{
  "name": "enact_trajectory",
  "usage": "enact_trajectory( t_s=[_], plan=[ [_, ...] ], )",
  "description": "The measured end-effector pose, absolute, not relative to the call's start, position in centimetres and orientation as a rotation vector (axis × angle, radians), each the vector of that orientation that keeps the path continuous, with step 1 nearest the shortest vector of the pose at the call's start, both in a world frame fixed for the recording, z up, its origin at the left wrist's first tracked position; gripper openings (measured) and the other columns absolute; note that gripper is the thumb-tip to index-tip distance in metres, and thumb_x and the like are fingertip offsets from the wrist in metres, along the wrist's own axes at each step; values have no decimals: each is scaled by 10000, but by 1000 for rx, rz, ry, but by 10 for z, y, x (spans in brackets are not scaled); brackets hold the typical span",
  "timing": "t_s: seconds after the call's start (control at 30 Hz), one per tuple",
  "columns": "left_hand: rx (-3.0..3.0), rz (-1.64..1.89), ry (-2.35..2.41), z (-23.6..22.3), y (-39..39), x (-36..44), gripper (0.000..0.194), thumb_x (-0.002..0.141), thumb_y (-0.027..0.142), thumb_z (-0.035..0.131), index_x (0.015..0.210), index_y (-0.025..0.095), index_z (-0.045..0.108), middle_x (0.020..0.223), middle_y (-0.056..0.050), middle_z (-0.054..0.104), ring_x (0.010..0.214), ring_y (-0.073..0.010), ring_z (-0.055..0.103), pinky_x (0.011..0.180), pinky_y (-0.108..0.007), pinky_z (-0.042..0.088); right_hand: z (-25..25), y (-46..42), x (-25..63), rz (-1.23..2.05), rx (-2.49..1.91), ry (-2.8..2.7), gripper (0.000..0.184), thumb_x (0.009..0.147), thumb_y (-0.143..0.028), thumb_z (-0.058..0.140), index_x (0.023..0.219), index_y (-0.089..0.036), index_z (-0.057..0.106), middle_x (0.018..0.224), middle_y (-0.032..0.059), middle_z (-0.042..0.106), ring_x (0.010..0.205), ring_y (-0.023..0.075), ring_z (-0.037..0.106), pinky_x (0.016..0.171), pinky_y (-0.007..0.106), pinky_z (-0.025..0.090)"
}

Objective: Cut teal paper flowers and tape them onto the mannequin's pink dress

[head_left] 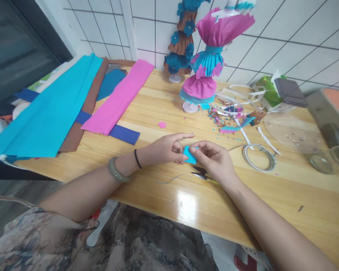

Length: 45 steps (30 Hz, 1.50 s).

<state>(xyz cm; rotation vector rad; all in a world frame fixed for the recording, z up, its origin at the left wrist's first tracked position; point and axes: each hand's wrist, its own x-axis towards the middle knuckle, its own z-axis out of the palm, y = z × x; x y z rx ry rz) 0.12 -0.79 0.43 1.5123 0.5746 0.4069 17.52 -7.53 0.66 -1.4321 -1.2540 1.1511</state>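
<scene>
Beyond and left of the scissors (206,178), a loose pink flower (162,124) could scatter if brushed. The left hand (168,149) has fingers at the blue square (190,156), just beyond the scissors, their grip unclear; uneven tugging might tear it. The right hand (214,160) pinches the square; dropping carelessly onto the scissors, it could get nicked.

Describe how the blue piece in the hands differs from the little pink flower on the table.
The blue piece looks straight-edged; the pink flower has rounded petals. The blue piece is pinched in the right hand, while the pink flower lies loose on the table. Both are small.
</scene>
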Motion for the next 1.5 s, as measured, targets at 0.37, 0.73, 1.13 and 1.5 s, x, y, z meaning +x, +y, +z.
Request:
enact_trajectory(
  t_s=[0.37, 0.73, 1.13, 1.5],
  plan=[
    [1384, 457, 654, 1, -6, 5, 706, 708, 161, 712, 1334, 70, 400, 581, 32, 644, 587, -113, 645, 622, -232, 500, 12, -74, 180, 1077, -1431, -1240, 314, 739, -461, 684, 849, -167, 675, 640, 16, 638, 523, 115, 538, 528, 246, 451],
    [1204, 523, 780, 7, 4, 0, 189, 696, 186, 746, 774, 72, 615, 740, -73, 707, 710, -132, 686, 627, -199, 523, 40, -84, 230, 1179, -1817, -2302, 149, 690, -281, 717, 653, -207, 593, 512, -44, 546, 441, 89, 422, 416, 212, 260],
    [1043, 600, 756, 5, 7, -4, 225, 724, 250, 723, 850, 93, 621, 823, -79, 698, 723, -126, 671, 637, -215, 513, 23, -72, 209, 1110, -1657, -1670, 239, 769, -396, 604, 707, -211, 466, 583, -24, 522, 502, 113, 450, 481, 235, 333],
    [1373, 445, 729, 7, 0, 1, 154, 696, 220, 695, 702, 89, 615, 588, 20, 572, 528, -49, 500, 529, -179, 383, 15, -74, 180, 1039, -1574, -1439, 346, 743, -477, 665, 899, -171, 622, 541, -56, 431, 470, 93, 364, 468, 237, 284]
  ],
)
